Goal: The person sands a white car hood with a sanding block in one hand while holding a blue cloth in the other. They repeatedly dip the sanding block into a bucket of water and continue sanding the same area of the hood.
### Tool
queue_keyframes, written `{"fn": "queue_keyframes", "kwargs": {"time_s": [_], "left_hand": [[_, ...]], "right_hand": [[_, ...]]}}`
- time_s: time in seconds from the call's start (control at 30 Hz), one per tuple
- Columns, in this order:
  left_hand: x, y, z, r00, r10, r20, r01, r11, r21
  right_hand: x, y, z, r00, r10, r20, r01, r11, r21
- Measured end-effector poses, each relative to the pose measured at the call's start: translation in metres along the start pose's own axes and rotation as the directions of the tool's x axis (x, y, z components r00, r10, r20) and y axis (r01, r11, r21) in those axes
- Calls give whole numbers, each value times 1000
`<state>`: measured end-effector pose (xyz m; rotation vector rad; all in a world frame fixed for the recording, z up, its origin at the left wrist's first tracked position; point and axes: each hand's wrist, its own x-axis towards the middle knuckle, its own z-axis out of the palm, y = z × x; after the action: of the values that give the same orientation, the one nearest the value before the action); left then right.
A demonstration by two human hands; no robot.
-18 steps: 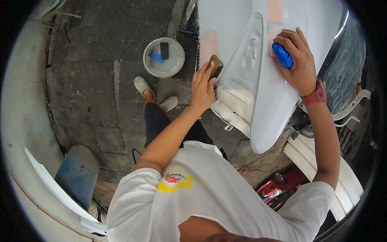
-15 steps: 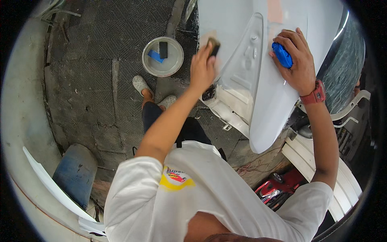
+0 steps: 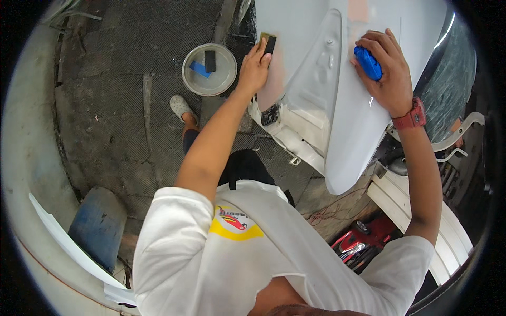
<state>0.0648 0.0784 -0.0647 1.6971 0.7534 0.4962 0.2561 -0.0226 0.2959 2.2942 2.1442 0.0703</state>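
Note:
My left hand (image 3: 254, 71) is closed round a black sanding block (image 3: 270, 44) with a strip of yellowish-brown sandpaper along it. The block rests against the left edge of a pale grey car panel (image 3: 300, 37), just above a pinkish primer patch (image 3: 271, 84). My right hand (image 3: 392, 71), with a red watch (image 3: 410, 116) on its wrist, grips a rounded, creased blue pad (image 3: 368, 63) on the panel's right side. Whether that pad is sponge or cloth I cannot tell.
Left of the panel, a round basin (image 3: 225, 87) on the dark textured floor holds water, a black block and a blue piece. At lower left stands a blue drum (image 3: 99, 226). A red toy-like vehicle (image 3: 363, 242) and white slatted panel (image 3: 411, 216) lie at lower right.
My left hand has moved left and up with the sanding block, baring more of the pinkish patch below it. My right hand and the blue pad have barely shifted.

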Motion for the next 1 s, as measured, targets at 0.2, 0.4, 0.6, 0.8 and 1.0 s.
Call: {"fn": "queue_keyframes", "kwargs": {"time_s": [0.2,0.4,0.6,0.8,1.0], "left_hand": [[-8,12,-2,1000,10,-18,-8,993,116],[-168,32,1,999,51,-15,-50,996,80],[-68,-13,6,995,-86,-56,86,996,2],[-171,-8,9,996,-83,-28,84,996,13],[-55,-42,10,982,-185,-27,186,982,25]], "right_hand": [[-6,1,3,999,10,34,-9,1000,-16],[-13,-1,1,1000,3,6,-3,999,-34],[0,-4,1,1000,-15,6,15,1000,-25],[-12,-3,2,999,32,22,-31,999,-43],[1,-5,0,1000,-3,13,3,1000,-21]]}}
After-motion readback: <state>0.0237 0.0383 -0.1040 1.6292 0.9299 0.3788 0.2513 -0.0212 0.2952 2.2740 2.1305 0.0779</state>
